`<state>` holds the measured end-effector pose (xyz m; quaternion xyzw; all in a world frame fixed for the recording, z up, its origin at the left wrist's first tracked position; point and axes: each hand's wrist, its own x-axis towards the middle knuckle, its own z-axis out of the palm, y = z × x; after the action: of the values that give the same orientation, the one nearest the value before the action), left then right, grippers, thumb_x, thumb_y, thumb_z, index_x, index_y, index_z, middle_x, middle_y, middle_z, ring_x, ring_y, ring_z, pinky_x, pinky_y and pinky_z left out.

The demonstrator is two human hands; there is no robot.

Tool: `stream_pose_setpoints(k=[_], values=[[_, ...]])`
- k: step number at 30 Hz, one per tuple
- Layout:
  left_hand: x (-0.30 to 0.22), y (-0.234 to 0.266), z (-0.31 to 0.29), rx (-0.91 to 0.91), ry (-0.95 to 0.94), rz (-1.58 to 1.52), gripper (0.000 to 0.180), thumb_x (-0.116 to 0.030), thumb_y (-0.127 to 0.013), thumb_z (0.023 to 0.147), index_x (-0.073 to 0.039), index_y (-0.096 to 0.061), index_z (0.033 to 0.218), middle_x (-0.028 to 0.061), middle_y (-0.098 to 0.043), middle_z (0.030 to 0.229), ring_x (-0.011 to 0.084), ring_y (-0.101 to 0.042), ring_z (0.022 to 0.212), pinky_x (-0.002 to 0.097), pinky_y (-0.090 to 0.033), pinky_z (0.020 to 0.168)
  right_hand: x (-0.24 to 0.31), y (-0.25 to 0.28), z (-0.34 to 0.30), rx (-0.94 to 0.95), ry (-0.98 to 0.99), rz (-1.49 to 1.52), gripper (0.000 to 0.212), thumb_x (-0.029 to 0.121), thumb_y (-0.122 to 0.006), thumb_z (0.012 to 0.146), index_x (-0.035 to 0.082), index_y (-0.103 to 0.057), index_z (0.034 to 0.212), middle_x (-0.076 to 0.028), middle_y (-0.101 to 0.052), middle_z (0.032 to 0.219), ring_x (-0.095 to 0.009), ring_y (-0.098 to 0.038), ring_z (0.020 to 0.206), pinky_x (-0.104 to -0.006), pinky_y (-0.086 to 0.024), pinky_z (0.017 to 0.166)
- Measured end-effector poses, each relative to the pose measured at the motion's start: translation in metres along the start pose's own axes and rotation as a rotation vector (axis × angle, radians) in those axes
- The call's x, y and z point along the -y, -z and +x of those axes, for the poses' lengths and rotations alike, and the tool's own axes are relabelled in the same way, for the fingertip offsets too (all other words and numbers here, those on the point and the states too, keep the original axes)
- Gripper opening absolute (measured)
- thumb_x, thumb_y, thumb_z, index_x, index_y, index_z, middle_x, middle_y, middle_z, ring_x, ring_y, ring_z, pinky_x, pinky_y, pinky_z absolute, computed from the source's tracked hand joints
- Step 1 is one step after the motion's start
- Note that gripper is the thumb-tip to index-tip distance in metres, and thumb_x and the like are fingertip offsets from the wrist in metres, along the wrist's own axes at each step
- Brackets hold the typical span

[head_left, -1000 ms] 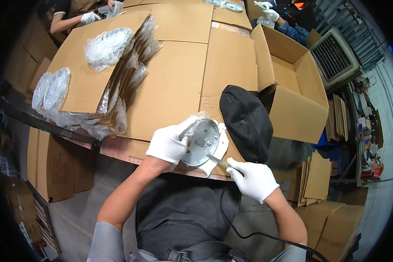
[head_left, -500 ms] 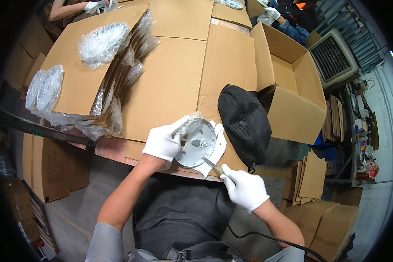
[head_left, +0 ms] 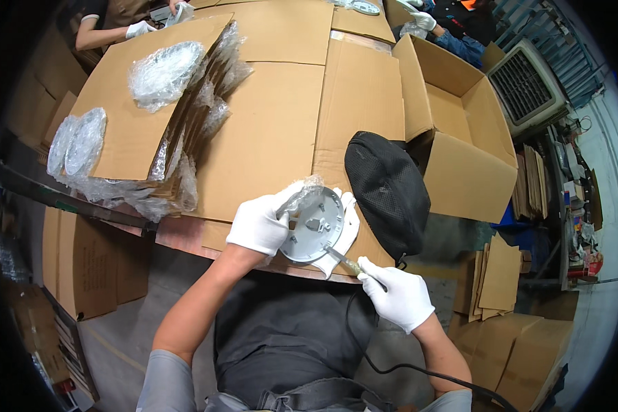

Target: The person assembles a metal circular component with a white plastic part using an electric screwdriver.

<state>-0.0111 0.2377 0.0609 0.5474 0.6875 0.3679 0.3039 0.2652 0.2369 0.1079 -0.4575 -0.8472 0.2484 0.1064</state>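
My left hand [head_left: 259,223], in a white glove, grips the left rim of a round grey disc [head_left: 325,238] with small raised fittings and a cutout on its face. Crumpled bubble wrap [head_left: 306,196] is bunched at the disc's top beside my fingers. In my gloved right hand [head_left: 399,296] is a slim tool [head_left: 346,260] with a narrow metal blade and a yellowish handle. Its tip touches or lies just over the disc's lower right part. Beneath the disc, a loose white glove [head_left: 351,223] lies on the cardboard-covered table [head_left: 257,130].
A black mesh pouch [head_left: 386,192] lies right of the disc. Beyond it stands an open carton [head_left: 467,175]. At left, bubble-wrapped discs [head_left: 165,72] rest on stacked cardboard sheets [head_left: 127,147]. A black cable [head_left: 426,371] runs below my right arm. Two people work at the far side.
My right hand has shifted slightly right, and the tool's tip now sits a little higher on the disc. My left hand keeps its grip. The view has shifted slightly.
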Motion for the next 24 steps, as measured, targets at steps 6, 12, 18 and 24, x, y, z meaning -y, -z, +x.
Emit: stream_pose_setpoints(k=[6,12,18,24], values=[[-0.007,0.001,-0.007,-0.092,-0.238,0.242,0.044,0.002,-0.056,0.08,-0.012,-0.067,0.12,0.0162,-0.065,0.077,0.0343,-0.065,0.069,0.0384,-0.053,0.066,0.018,0.015,0.017,0.164,0.07,-0.171,0.026,0.023,-0.061,0.09,0.013,-0.069,0.113,-0.01,-0.068,0.074,-0.027,-0.067,0.065,-0.0364,-0.053,0.059],[0.006,-0.006,-0.01,-0.102,-0.248,0.28,0.042,-0.003,-0.054,0.083,-0.015,-0.065,0.122,0.0173,-0.066,0.083,0.0346,-0.065,0.075,0.0399,-0.054,0.07,0.029,0.012,0.026,0.266,0.103,-0.264,0.022,0.021,-0.06,0.09,0.011,-0.069,0.107,-0.011,-0.064,0.066,-0.029,-0.064,0.059,-0.0393,-0.051,0.054],[0.019,-0.009,-0.004,-0.102,0.035,-0.128,0.046,0.004,-0.053,0.083,-0.011,-0.064,0.125,0.0182,-0.071,0.096,0.0218,-0.07,0.082,0.0292,-0.053,0.078,0.002,-0.029,-0.008,0.036,0.056,-0.11,0.03,0.026,-0.06,0.091,0.014,-0.066,0.118,-0.01,-0.065,0.071,-0.028,-0.065,0.059,-0.0398,-0.054,0.055],[0.016,-0.03,-0.023,-0.391,0.103,-0.343,0.043,-0.006,-0.058,0.089,0.005,-0.055,0.13,0.0159,-0.07,0.11,0.015,-0.066,0.101,0.0264,-0.05,0.088,-0.009,-0.057,-0.023,-0.15,-0.066,0.207,0.03,0.025,-0.066,0.09,0.011,-0.068,0.117,-0.012,-0.071,0.086,-0.026,-0.069,0.073,-0.0341,-0.056,0.066]])
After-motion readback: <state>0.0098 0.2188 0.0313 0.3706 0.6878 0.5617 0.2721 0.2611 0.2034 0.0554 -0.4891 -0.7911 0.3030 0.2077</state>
